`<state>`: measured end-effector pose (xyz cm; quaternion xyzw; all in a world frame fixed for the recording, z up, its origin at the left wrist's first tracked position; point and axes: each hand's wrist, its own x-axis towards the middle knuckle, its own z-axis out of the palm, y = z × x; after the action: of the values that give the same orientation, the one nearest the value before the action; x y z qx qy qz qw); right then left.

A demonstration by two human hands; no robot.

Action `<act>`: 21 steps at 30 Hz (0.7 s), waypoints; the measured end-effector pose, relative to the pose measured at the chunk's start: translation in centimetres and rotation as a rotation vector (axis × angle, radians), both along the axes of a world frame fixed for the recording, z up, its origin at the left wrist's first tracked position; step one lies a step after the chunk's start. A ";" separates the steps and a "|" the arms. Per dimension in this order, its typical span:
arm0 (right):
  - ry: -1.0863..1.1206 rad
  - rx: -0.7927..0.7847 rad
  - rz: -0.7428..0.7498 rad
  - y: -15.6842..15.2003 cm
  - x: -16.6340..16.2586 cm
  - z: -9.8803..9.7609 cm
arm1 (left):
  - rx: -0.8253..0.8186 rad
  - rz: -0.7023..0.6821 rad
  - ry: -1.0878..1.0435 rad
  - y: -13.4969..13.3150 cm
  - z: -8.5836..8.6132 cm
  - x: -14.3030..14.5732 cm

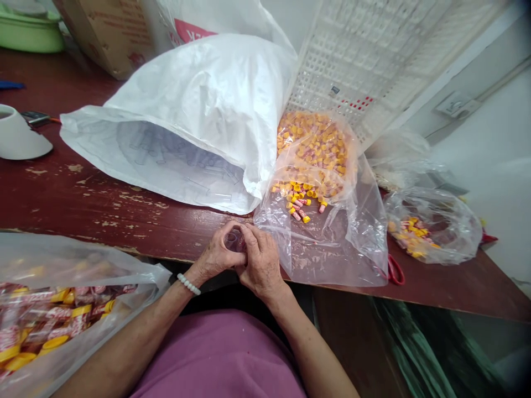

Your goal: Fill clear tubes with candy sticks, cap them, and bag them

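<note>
1. A clear tube [232,240], mostly hidden by fingers, sits between the two hands at the table's near edge, its round rim facing up; clock directions below are counted from it.
2. The left hand [215,251] grips it from 9 o'clock, thumb and fingers curled around it; a pale bead bracelet [188,284] circles that wrist.
3. The right hand [262,260] closes on it from 3 o'clock, fingers bent; whether it also holds something smaller cannot be told.
4. Near 11 o'clock, a white sack [203,83] gapes open, clear tubes lying inside.
5. Between 1 and 2 o'clock, a clear bag [332,251] holds many yellow-capped pieces; a white lattice crate [357,61] stands behind it.
6. At 3 o'clock, a smaller bag [458,226] holds more yellow pieces, with a red loop [396,271] nearer in.
7. At 8 o'clock, an open bag [83,254] holds filled, yellow-capped tubes.
8. Far off at 11 o'clock stands a cardboard box [112,36].
</note>
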<state>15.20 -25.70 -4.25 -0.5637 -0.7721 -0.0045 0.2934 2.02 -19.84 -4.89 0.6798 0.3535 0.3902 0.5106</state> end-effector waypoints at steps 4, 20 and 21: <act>0.007 -0.007 0.011 0.0 -0.1 0.1 | -0.007 -0.003 -0.020 0.0 -0.2 -0.1; 0.079 -0.020 0.081 0.1 -0.1 -0.1 | -0.018 -0.039 -0.019 -0.1 0.2 -0.6; 0.086 -0.021 0.085 0.1 -0.1 -0.1 | -0.014 -0.040 -0.016 -0.1 0.2 -0.6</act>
<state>15.10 -25.63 -4.31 -0.5329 -0.7822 0.0401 0.3203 1.39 -19.93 -4.70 0.6800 0.3383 0.3828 0.5260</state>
